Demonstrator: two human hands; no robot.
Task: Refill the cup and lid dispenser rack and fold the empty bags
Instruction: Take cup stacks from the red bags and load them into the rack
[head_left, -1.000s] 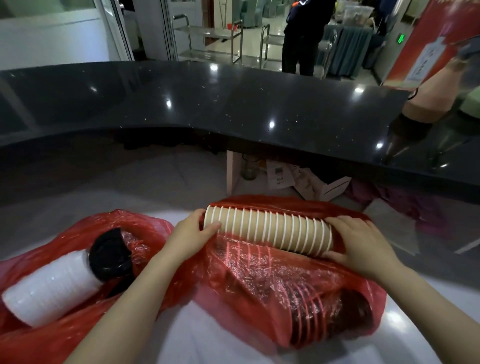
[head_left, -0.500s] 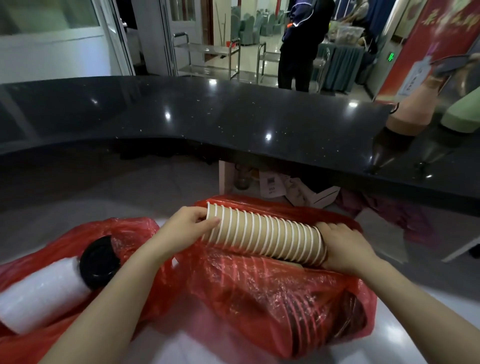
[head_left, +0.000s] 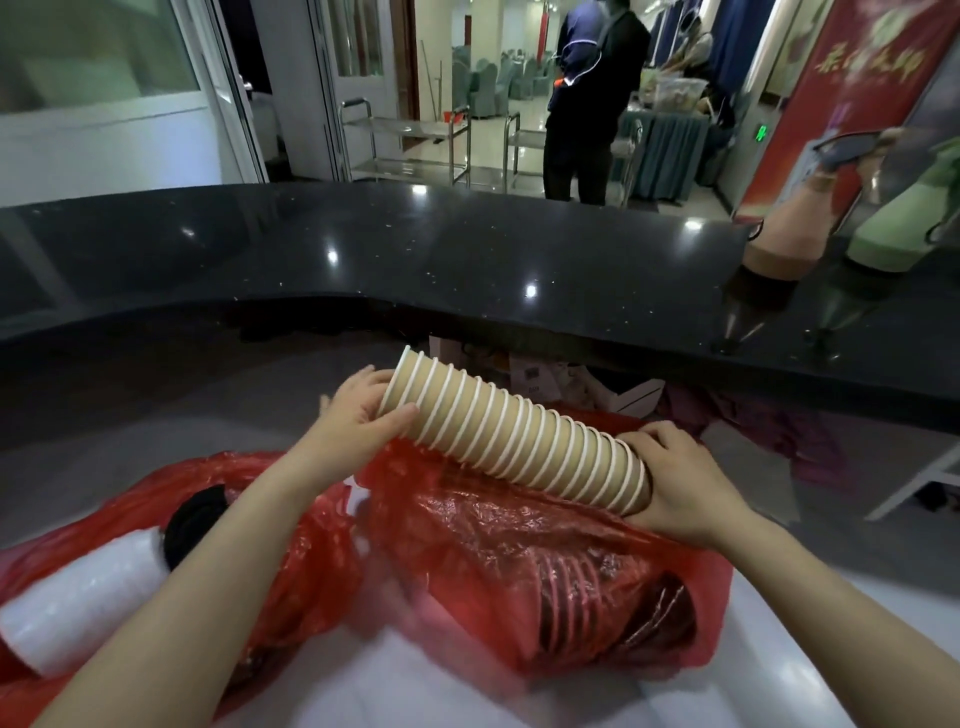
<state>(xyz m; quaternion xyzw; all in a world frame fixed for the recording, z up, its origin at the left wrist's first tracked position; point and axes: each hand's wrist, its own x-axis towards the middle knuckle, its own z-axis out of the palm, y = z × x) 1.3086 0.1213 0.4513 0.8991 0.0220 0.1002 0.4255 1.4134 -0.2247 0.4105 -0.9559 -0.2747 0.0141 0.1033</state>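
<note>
I saw a long sleeve of nested paper cups (head_left: 511, 434), tan kraft walls ringed with thin white rolled rims, held slanted above the pale, glossy worktop (head_left: 810, 654); its wide open mouth pointed up and toward the far edge, its narrow end down toward the right. The left hand (head_left: 358, 415) grasped the mouth end, thumb curled over the near side and fingers wrapped behind the rim. The right hand (head_left: 675, 483) cupped the lower end, fingers bent round the last cups and palm against the base.

Beneath the sleeve lay a crumpled red plastic bag (head_left: 519, 551), thin, shiny and half see-through, and through its film I could make out another ribbed stack of cups (head_left: 597, 597) lying on its side (dark and reddish under the plastic). At the near left corner of the worktop a second red bag (head_left: 306, 561) spread open, holding a white cylinder of stacked lids (head_left: 78, 613) wrapped in clear film, with a black round stack (head_left: 195, 519) touching its far end.

Beyond the worktop's far edge a speckled black stone counter (head_left: 415, 249) curved across, polished enough to mirror ceiling lights. On its right end stood a pink flask (head_left: 795, 234) and a pale green one (head_left: 904, 228), both blurred.
</note>
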